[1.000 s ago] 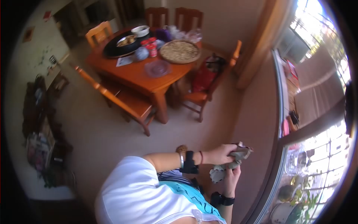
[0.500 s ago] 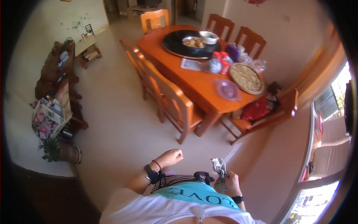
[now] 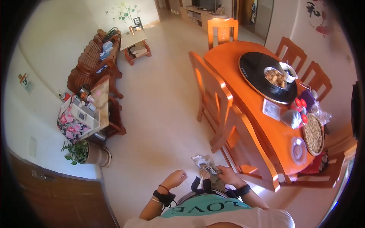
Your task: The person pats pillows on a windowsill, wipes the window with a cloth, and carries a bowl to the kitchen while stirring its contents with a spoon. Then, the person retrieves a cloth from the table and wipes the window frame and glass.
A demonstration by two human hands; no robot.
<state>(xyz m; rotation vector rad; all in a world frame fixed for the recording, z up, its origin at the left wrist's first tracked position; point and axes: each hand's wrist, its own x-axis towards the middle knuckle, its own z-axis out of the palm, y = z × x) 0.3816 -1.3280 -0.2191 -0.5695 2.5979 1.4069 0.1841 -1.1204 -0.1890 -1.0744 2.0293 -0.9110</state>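
Note:
My right hand [image 3: 229, 176] is closed around a crumpled grey and white cloth [image 3: 205, 163], which hangs in front of my waist. The cloth's folds hide its full shape. My left hand [image 3: 175, 179] is held to the left of the cloth, apart from it, with its fingers curled in and nothing visible in them. Dark bands sit on both wrists. Between the hands, dark straps [image 3: 206, 185] show at my waist, above the turquoise part of my shirt [image 3: 205, 205].
An orange wooden table [image 3: 222, 57] stands at right with a black turntable [image 3: 253, 70], a food bowl [image 3: 275, 78] and a woven tray [image 3: 313, 135]. A chair [image 3: 254, 148] stands close to my right hand. At left are a potted plant [image 3: 97, 155], a wooden bench [image 3: 89, 62] and a door [image 3: 57, 197].
My view has turned left, so the table sits further right and the door shows. My right hand has brought the cloth closer to my left hand. The left hand stays curled.

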